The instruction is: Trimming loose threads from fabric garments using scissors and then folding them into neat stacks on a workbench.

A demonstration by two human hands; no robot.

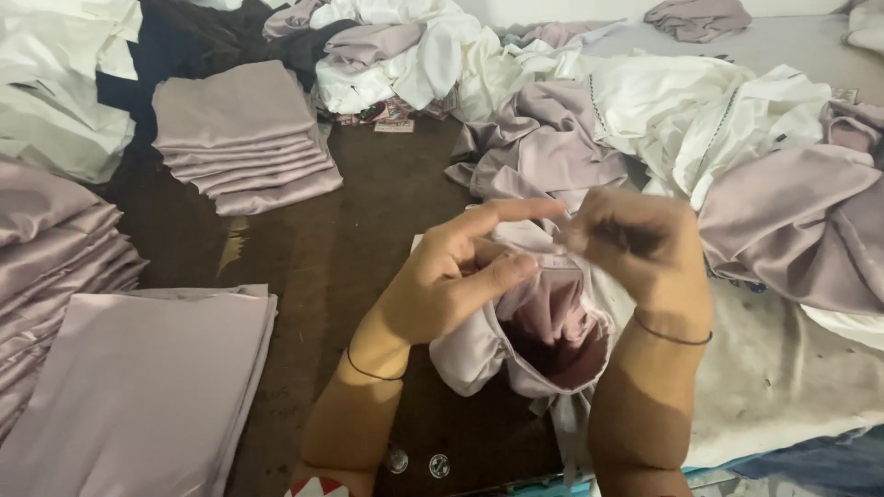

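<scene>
Both hands, left (451, 276) and right (635, 244), pinching the mauve satin cover (543, 322) above the dark table (368, 230); folded mauve stack (244, 138) well beyond it, toward the left.

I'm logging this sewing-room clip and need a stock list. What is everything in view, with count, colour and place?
Mauve satin piece: one, dusty pink-mauve, bunched open between both hands at centre.
Folded mauve stack: one stack, upper left on the dark table.
Flat mauve stack: one, lower left corner.
Side mauve stack: one, far left edge.
Loose mauve fabric: several crumpled pieces, centre top and right.
White fabric heap: a loose pile, top centre to right.
White folded cloth: some, top left corner.
Grey-white sheet: one, lower right under the arm.
Wrist bands: two, thin and dark, one per wrist.
Left hand: pinching the satin edge.
Right hand: pinching the same edge, blurred.
</scene>
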